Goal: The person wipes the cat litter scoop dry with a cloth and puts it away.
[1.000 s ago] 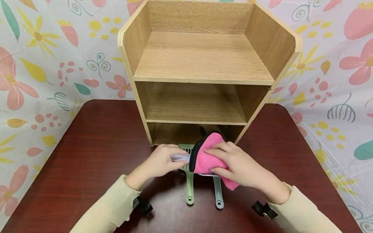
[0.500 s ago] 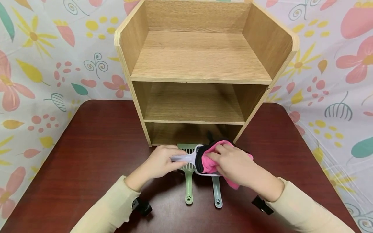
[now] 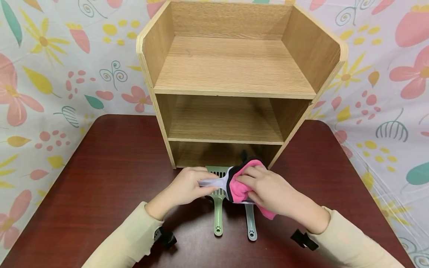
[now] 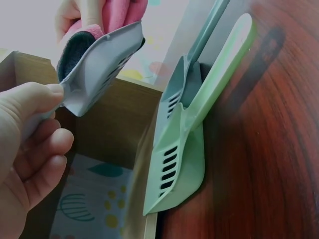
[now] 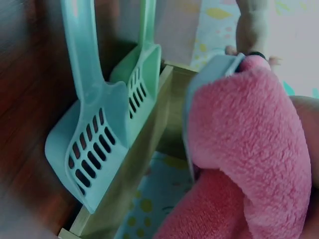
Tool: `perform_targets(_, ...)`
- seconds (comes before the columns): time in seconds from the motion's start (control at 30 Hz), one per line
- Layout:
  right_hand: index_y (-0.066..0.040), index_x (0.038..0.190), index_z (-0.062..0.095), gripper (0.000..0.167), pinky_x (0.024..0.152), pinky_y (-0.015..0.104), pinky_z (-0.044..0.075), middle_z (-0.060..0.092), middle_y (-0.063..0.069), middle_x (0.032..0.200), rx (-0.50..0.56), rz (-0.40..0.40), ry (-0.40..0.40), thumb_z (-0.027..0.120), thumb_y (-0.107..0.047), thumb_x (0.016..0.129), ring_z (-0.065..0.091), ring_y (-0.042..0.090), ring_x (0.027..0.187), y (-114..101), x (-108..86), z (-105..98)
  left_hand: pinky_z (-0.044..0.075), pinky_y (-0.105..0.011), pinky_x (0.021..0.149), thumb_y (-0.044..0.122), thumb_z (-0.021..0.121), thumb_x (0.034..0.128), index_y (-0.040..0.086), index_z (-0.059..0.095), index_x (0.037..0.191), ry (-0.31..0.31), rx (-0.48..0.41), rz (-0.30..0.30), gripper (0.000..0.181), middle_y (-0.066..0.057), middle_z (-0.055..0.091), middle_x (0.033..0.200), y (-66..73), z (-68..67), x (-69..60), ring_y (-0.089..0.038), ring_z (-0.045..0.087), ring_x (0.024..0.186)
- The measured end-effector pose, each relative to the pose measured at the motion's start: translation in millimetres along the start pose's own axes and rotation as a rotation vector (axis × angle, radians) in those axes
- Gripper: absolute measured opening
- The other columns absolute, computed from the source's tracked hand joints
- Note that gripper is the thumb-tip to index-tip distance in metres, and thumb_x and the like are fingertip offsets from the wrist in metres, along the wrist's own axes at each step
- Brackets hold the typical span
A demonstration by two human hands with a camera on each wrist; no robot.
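My left hand [image 3: 188, 186] pinches the handle of a pale lavender slotted scoop [image 3: 221, 182], which is held above the table. Over the scoop's bowl, my right hand [image 3: 273, 190] grips a pink cloth with black edging [image 3: 238, 189] and presses it into the bowl. Beneath lie a green scoop [image 3: 218, 214] and a blue-grey scoop [image 3: 250, 221], handles toward me. The left wrist view shows the lavender scoop [image 4: 94, 69] tilted, with the cloth [image 4: 119, 12] inside it. In the right wrist view the cloth [image 5: 249, 134] hides most of the bowl and my right fingers.
A wooden shelf unit [image 3: 234, 92] with several levels stands at the back of the dark red table [image 3: 117, 156]. The green scoop's head [image 4: 174, 169] and the blue-grey scoop's head [image 5: 92, 149] lie against its front edge. Floral fabric [image 3: 50, 74] hangs behind.
The cloth and my right hand have shifted slightly right and down over the bowl since a second ago, showing more of the lavender scoop's neck. My left hand keeps its hold.
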State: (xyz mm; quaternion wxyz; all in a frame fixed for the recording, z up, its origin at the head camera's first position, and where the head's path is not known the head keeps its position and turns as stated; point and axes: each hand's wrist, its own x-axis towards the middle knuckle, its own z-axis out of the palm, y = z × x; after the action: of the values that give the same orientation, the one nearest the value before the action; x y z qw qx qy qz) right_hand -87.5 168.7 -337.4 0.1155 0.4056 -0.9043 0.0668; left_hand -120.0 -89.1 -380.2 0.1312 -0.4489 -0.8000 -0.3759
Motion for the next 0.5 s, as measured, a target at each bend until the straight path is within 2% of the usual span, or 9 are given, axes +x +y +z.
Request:
perform_targets(0.17,-0.019,0.109,0.068,0.039,0.084,0.029,0.049,0.065,-0.007,0.109,-0.059,0.015,0.028,0.072,-0.009,0.072,0.056,0.016,0.103,-1.9,-0.3,3.5,0.043,-0.01,0.058,0.015,0.077,0.0766,0.007,0.074,0.097,0.033,-0.037,-0.011,0.022,0.002,0.068,0.077,-1.1,2.3,-0.3,-0.002,0.053,0.063)
perform_targets(0.3,-0.018,0.106,0.069,0.035,0.087,0.031,0.049,0.066,-0.005,0.105,-0.143,0.01,0.026,0.072,-0.01,0.072,0.058,0.018,0.098,-1.7,-1.5,4.9,0.047,-0.013,0.063,0.015,0.077,0.0764,0.007,0.074,0.096,0.042,-0.032,-0.009,0.021,0.0,0.07,0.081,-1.6,4.0,-1.7,-0.004,0.059,0.067)
perform_targets(0.5,-0.016,0.1,0.071,0.035,0.081,0.03,0.05,0.066,-0.003,0.097,-0.214,0.005,0.022,0.073,-0.008,0.067,0.058,0.019,0.088,2.9,-6.5,7.0,0.05,-0.016,0.066,0.016,0.077,0.0754,0.007,0.075,0.095,0.04,0.004,-0.008,0.022,-0.002,0.072,0.085,-3.3,3.4,-5.6,-0.007,0.064,0.072)
